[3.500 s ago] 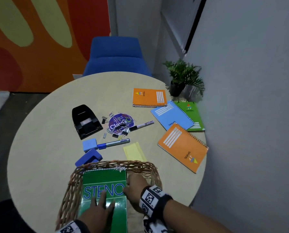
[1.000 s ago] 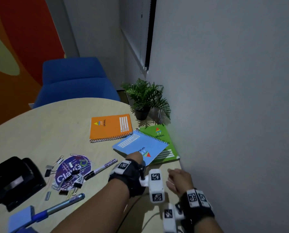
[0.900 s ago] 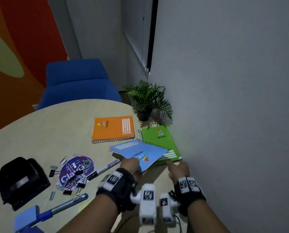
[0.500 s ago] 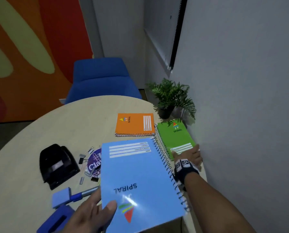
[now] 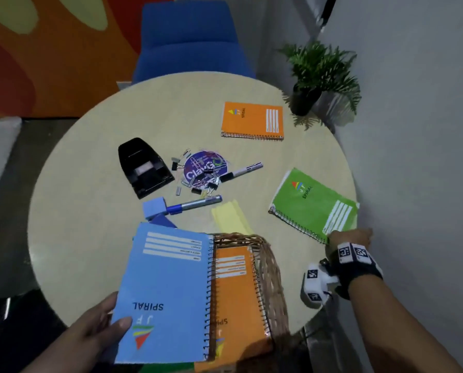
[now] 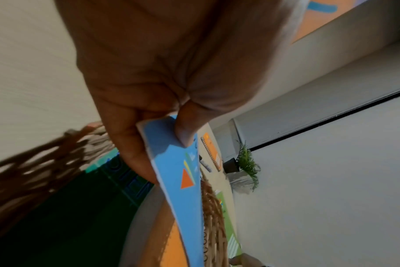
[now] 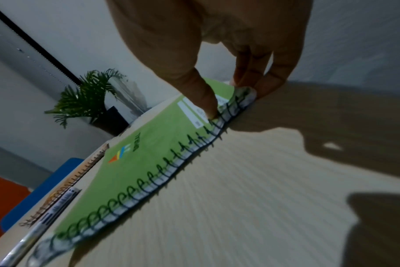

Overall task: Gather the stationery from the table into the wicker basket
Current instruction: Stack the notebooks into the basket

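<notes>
My left hand [image 5: 101, 329] pinches the near corner of a blue spiral notebook [image 5: 168, 289], thumb on top [image 6: 185, 130], and holds it over the wicker basket [image 5: 268, 265]. An orange notebook [image 5: 238, 300] lies in the basket on a green steno pad [image 6: 117, 173]. My right hand [image 5: 351, 238] pinches the near spiral corner of a green notebook [image 5: 313, 203] at the table's right edge, thumb on the cover [image 7: 206, 101], fingers under the corner. A second orange notebook [image 5: 253, 119] lies at the far side.
On the round table [image 5: 90, 211] lie a black hole punch [image 5: 144, 166], a purple disc with scattered clips [image 5: 203, 168], two markers [image 5: 241, 170], a blue eraser [image 5: 155, 207], yellow sticky notes [image 5: 230, 219]. A potted plant [image 5: 313, 76] and blue chair [image 5: 190, 39] stand behind.
My left hand lifted the blue notebook off the green one and carried it back over the basket. My right hand took hold of the green notebook's corner and slid it nearer.
</notes>
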Available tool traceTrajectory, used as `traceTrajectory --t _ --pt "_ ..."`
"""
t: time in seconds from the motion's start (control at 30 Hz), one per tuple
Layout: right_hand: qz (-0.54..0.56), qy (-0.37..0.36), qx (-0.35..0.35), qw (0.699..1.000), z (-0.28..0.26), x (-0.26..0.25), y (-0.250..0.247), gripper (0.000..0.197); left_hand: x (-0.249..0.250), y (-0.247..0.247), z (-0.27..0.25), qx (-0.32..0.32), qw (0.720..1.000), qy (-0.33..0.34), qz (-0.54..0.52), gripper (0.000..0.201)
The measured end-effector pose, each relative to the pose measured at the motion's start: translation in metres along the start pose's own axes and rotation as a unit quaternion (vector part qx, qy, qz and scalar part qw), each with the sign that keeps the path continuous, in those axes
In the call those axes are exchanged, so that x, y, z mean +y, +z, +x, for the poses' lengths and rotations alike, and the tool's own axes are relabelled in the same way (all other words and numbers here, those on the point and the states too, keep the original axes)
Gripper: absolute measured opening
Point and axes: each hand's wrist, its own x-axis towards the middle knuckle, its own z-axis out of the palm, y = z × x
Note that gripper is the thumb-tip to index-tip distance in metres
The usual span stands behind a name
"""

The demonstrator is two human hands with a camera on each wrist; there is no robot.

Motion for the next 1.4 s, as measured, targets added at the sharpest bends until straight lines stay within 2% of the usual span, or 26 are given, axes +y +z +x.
traceTrajectory --t 0.07,0.1,0.13,0.17,0.2,0.27,0.3,0.33,0.37,0.4,0.47,0.53,0.6,0.67,0.7,0.73,0.8,0.83,0.87,0.93,1.03,1.1,1.2,1.27,1.33,1.4 --pt "-0.032 0.008 -0.036 0.999 -0.009 0.023 -0.011 0.069 -0.001 0.004 0.0 -0.038 0.999 0.005 0.035 0.079" --pt "-0.045 0.003 -0.084 0.995 -0.01 0.039 -0.011 0.06 -0.006 0.006 0.0 -0.025 0.998 0.009 0.048 0.068" --pt "-0.066 0.014 -0.138 0.988 -0.004 0.058 -0.01 0.06 -0.01 0.006 -0.002 -0.01 0.998 0.003 0.064 0.06" --pt "-0.098 0.009 -0.178 0.979 0.008 0.077 -0.004 0.072 -0.018 0.003 -0.002 0.011 0.995 -0.002 0.1 0.059" --pt "-0.073 0.02 -0.19 0.979 0.008 0.088 -0.004 0.079 -0.024 0.001 -0.005 0.028 0.988 -0.01 0.149 0.065" --pt "-0.039 0.004 -0.161 0.986 0.005 0.107 -0.011 0.036 -0.032 -0.001 -0.008 0.081 0.961 0.008 0.266 0.065" --pt "-0.024 0.019 -0.148 0.989 -0.008 0.111 -0.016 0.024 -0.035 -0.003 -0.009 0.085 0.944 0.021 0.319 0.066" --pt "-0.018 0.028 -0.123 0.992 -0.025 0.11 -0.023 0.025 -0.039 -0.003 -0.012 0.087 0.93 0.039 0.356 0.071" --pt "-0.002 0.034 -0.1 0.994 -0.041 0.11 -0.032 0.027 -0.04 0.0 -0.016 0.088 0.907 0.067 0.407 0.076" --pt "0.018 0.027 -0.09 0.995 -0.044 0.113 -0.034 0.028 -0.037 0.007 -0.023 0.1 0.863 0.113 0.483 0.08" --pt "0.062 0.004 -0.064 0.996 -0.045 0.116 -0.045 0.023 -0.032 0.016 -0.028 0.126 0.735 0.195 0.637 0.08" --pt "0.076 -0.016 -0.012 0.997 -0.045 0.116 -0.052 0.019 -0.026 0.022 -0.018 0.115 0.662 0.222 0.707 0.072" --pt "0.115 -0.065 0.029 0.991 -0.043 0.114 -0.06 0.021 -0.019 0.036 0.004 0.054 0.601 0.237 0.761 0.064" --pt "0.152 -0.118 0.054 0.98 -0.039 0.111 -0.071 0.019 -0.017 0.049 0.036 -0.046 0.565 0.225 0.793 0.064" --pt "0.155 -0.15 0.06 0.975 -0.041 0.107 -0.08 0.021 -0.019 0.051 0.05 -0.099 0.572 0.171 0.796 0.066" --pt "0.163 -0.188 0.074 0.966 -0.051 0.097 -0.092 0.024 -0.022 0.054 0.063 -0.127 0.565 0.13 0.805 0.072" --pt "0.176 -0.284 0.101 0.937 -0.066 0.077 -0.117 0.014 -0.028 0.056 0.083 -0.144 0.505 0.088 0.846 0.087" --pt "0.187 -0.333 0.109 0.918 -0.076 0.066 -0.13 0.007 -0.033 0.056 0.09 -0.145 0.491 0.068 0.856 0.091" --pt "0.211 -0.372 0.102 0.898 -0.086 0.054 -0.142 0.011 -0.036 0.056 0.095 -0.142 0.487 0.058 0.86 0.094" --pt "0.264 -0.429 0.028 0.863 -0.118 0.029 -0.168 0.024 -0.04 0.057 0.097 -0.139 0.478 0.044 0.866 0.095" --pt "0.271 -0.476 -0.159 0.821 -0.152 -0.003 -0.18 0.004 -0.04 0.059 0.097 -0.136 0.482 0.043 0.864 0.096" --pt "0.166 -0.511 -0.259 0.802 -0.164 -0.02 -0.165 0.009 -0.038 0.059 0.095 -0.138 0.483 0.049 0.863 0.095" --pt "-0.018 -0.518 -0.409 0.751 -0.179 -0.032 -0.113 0.004 -0.033 0.059 0.09 -0.135 0.489 0.071 0.859 0.091" --pt "-0.111 -0.51 -0.444 0.728 -0.186 -0.032 -0.077 0.006 -0.028 0.059 0.083 -0.116 0.503 0.076 0.853 0.086" --pt "-0.174 -0.522 -0.423 0.72 -0.186 -0.03 -0.048 0.007 -0.017 0.059 0.072 -0.076 0.513 0.074 0.852 0.07" --pt "-0.215 -0.512 -0.385 0.737 -0.185 -0.026 -0.028 0.008 -0.006 0.054 0.063 -0.039 0.517 0.071 0.852 0.047"
